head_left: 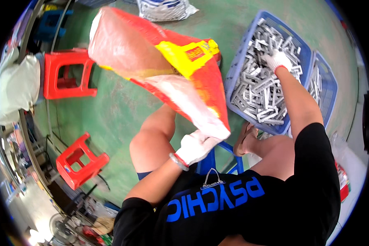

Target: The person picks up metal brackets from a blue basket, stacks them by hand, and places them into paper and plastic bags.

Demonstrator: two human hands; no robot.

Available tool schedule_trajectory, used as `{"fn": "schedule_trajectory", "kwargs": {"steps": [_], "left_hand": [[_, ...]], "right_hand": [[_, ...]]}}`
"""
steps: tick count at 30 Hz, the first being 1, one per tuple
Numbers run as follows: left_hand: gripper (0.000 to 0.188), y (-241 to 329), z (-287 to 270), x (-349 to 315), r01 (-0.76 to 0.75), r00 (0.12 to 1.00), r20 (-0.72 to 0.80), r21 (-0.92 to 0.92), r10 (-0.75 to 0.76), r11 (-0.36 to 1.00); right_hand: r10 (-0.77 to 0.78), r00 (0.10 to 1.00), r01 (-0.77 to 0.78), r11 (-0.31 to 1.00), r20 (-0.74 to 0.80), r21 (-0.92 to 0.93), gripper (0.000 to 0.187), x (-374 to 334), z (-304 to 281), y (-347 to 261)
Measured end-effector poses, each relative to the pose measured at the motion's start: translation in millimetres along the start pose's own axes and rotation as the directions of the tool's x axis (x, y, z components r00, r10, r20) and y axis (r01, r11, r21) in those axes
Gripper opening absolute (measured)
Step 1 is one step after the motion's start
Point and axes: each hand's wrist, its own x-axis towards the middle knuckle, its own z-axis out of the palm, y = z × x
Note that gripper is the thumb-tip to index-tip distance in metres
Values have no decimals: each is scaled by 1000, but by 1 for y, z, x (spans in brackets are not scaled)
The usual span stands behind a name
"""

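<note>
My left hand (195, 146), in a white glove, is closed on the near corner of a large red and yellow plastic sack (211, 78). The sack spreads out ahead of it, its mouth gaping and its pale inside showing. Off to the right, my right hand (278, 60), gloved too, reaches down among grey metal pieces (260, 84) heaped in a blue plastic basket (232, 71). Its fingertips are blurred and partly lost among the pieces, so whether they grip one I cannot tell.
A second blue basket (331, 88) with similar pieces stands at the right. Two red stools (65, 74) are on the green floor at the left, near a cluttered rack. A white and blue sack (168, 10) lies at the far side.
</note>
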Motion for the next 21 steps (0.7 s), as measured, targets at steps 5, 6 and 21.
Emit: {"fn": "schedule_trajectory", "kwargs": {"steps": [5, 6, 21], "left_hand": [[34, -19, 10, 15, -106, 994, 1, -188, 108, 977], [34, -20, 10, 15, -152, 988, -42, -209, 147, 966], [64, 11, 7, -15, 95, 986, 163, -644, 16, 759]], "right_hand": [[-4, 1000, 5, 999, -10, 48, 56, 35, 27, 31], [-47, 997, 52, 993, -55, 107, 50, 19, 17, 25], [-396, 887, -192, 148, 236, 970, 23, -256, -44, 30]]}}
